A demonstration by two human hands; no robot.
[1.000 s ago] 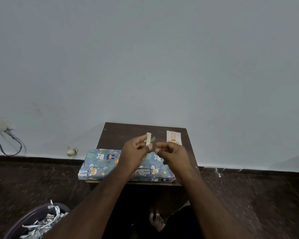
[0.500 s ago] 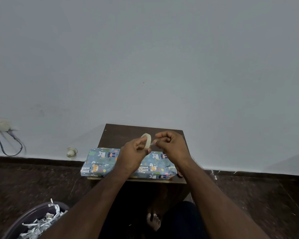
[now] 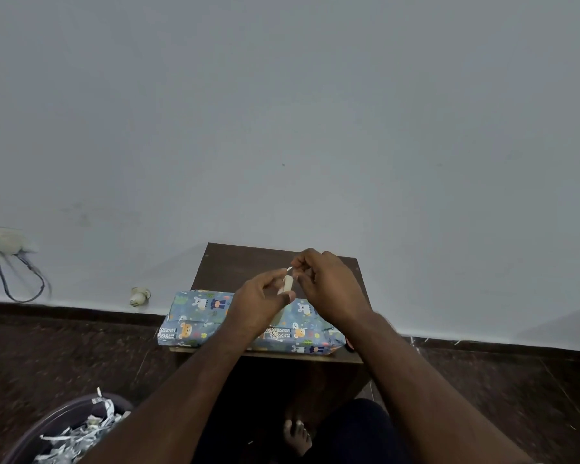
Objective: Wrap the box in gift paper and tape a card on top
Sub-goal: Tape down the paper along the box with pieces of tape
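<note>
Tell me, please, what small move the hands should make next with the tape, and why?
Probably pull a short strip free: the left hand holds the tape roll above the wrapped box, and the right hand pinches its loose end.

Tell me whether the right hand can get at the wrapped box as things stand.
Probably yes: the right hand hovers just above the wrapped box, nothing between them, though its fingers are pinching the tape end.

No words, brands or numbers can be read. The blue cartoon-animal gift paper on the wrapped box [image 3: 195, 321], at lower centre of the frame, carries small dark-and-white printed strips, too blurred to make out.
</note>
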